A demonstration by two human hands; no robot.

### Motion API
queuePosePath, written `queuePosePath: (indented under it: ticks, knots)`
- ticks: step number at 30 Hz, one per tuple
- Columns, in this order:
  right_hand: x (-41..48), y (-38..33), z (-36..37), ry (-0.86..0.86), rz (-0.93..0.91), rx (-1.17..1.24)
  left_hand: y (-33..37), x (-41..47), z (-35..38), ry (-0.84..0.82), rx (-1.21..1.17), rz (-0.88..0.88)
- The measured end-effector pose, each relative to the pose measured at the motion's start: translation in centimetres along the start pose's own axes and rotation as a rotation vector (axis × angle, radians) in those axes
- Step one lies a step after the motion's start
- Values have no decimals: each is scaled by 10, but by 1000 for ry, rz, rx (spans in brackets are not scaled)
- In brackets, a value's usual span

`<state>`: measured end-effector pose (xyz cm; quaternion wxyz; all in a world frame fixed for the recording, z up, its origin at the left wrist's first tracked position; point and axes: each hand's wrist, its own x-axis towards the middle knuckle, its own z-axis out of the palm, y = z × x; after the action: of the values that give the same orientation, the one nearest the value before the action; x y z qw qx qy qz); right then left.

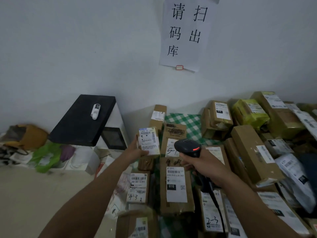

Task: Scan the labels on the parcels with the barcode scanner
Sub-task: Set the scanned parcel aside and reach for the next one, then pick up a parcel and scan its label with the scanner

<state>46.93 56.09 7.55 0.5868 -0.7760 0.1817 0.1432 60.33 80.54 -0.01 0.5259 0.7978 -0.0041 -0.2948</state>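
My right hand (204,166) is clenched around the handle of the scanner (187,147). The scanner head points to 10 o'clock and a red light shows on its back. My left hand (135,150) grasps a small parcel (148,140) at its lower edge, thumb on the front. It holds the parcel upright in the air, with the label (149,138) facing me. The parcel is near the scanner head, at its 9 o'clock, and does not touch it.

The cable (217,203) runs down toward 6 o'clock over the boxes (176,186), which lie edge to edge under both hands, labels up. At 3 o'clock the pile (253,152) stands higher and reaches the wall. Checked cloth (187,121) shows between boxes at 12 o'clock of the scanner. At 9 o'clock of my left hand stands a black-topped machine (82,119), its front corner near my forearm. Pale floor (42,194) shows at 7 o'clock.
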Motion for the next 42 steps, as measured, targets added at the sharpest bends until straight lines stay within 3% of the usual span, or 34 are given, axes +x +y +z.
queuePosePath:
  ticks: [8, 15, 18, 21, 23, 27, 31, 39, 42]
  knots:
    - [20, 15, 13, -15, 67, -34, -47, 25, 2, -130, -14, -72]
    - [16, 22, 10, 25, 104, 20, -47, 28, 9, -99, -25, -103]
    - [9, 28, 4, 48, 106, 49, -47, 26, 19, 145, 165, -34]
    - [-1, 35, -5, 78, 114, 102, -25, -1, 49, 314, 366, 153]
    - [-10, 41, -9, 93, 123, 125, -20, -21, 75, 266, 408, 198]
    - [-25, 51, -12, 114, 133, 148, -33, -36, 108, 27, 504, -44]
    - [-36, 65, -16, 133, 158, 176, -42, -37, 120, -100, 552, -76]
    - [-55, 103, -39, 205, 196, 272, -48, -40, 124, -26, 555, -46]
    - [-63, 113, -46, 232, 197, 278, -28, -54, 146, 118, 611, 101]
